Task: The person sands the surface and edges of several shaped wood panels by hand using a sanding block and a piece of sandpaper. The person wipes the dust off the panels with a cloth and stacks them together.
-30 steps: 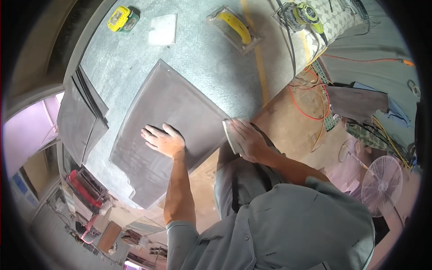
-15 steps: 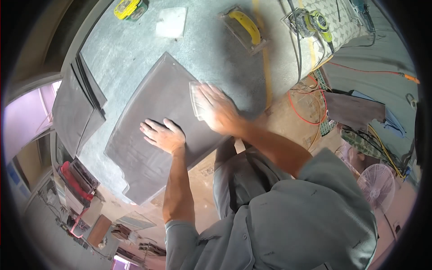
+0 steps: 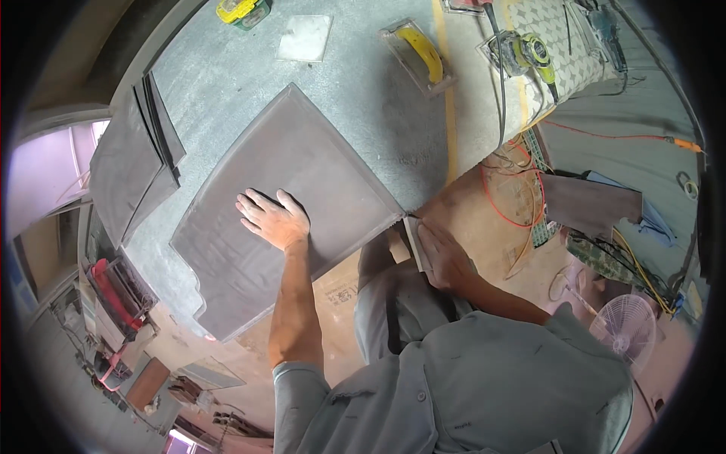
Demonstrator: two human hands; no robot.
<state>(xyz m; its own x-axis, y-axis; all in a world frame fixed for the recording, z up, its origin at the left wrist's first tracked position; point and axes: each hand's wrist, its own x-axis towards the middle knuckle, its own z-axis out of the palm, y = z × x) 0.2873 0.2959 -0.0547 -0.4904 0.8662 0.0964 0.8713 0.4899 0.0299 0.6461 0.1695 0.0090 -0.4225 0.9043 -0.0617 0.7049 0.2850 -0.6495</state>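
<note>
A dark grey-brown flat panel (image 3: 333, 163) lies on the work table, its near right corner reaching the table's edge. My left hand (image 3: 276, 221) rests flat on the panel with its fingers spread. At that near right corner, my right hand (image 3: 445, 256) grips a thin pale pad, seemingly a sanding pad (image 3: 417, 244), tilted on edge. The pad's upper end is by the corner; I cannot tell whether it touches. Part of the pad is hidden by my fingers.
On the table (image 3: 370, 83) are a yellow-handled sanding block (image 3: 420, 54), a white square sheet (image 3: 304, 38) and a yellow-lidded tub (image 3: 242, 11). A corded green sander (image 3: 525, 53) sits at far right. More dark panels (image 3: 128, 166) lean left. A fan (image 3: 624, 333) stands lower right.
My right hand has moved with the pad from the panel's top face toward me and right, to the near right corner. My left hand stays flat on the panel.
</note>
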